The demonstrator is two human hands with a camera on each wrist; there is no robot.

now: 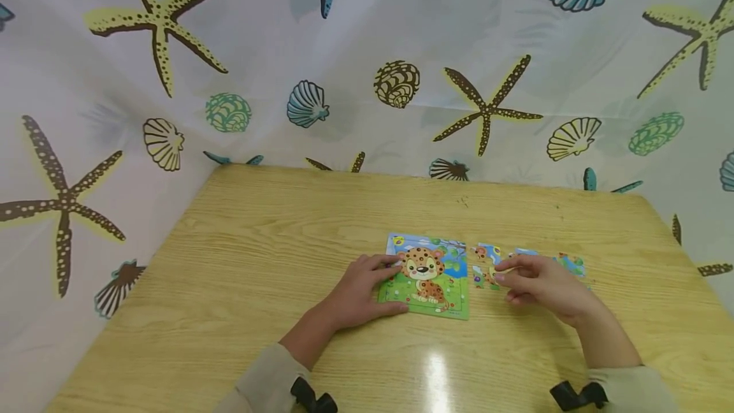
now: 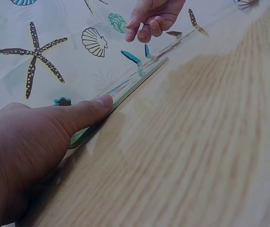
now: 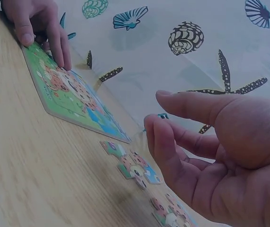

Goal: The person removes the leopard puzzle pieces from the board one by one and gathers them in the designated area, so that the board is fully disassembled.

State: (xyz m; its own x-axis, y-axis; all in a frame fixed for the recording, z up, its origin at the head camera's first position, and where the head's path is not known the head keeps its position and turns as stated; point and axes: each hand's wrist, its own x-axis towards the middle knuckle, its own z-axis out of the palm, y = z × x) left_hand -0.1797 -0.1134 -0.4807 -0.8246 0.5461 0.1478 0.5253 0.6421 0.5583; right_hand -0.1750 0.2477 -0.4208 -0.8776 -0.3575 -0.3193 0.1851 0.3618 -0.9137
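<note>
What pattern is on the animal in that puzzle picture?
Orange with dark spots, a leopard cub on the square puzzle board; the head view shows it best.

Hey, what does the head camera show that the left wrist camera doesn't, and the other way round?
Only the head view shows the leopard picture on the puzzle board and the loose puzzle pieces lying to its right on the wooden table. Only the left wrist view shows the board edge-on, with the left hand's thumb pressed against that edge. Both show the left hand resting on the board, the right hand with nothing visibly held, and the shell-print curtain.
</note>
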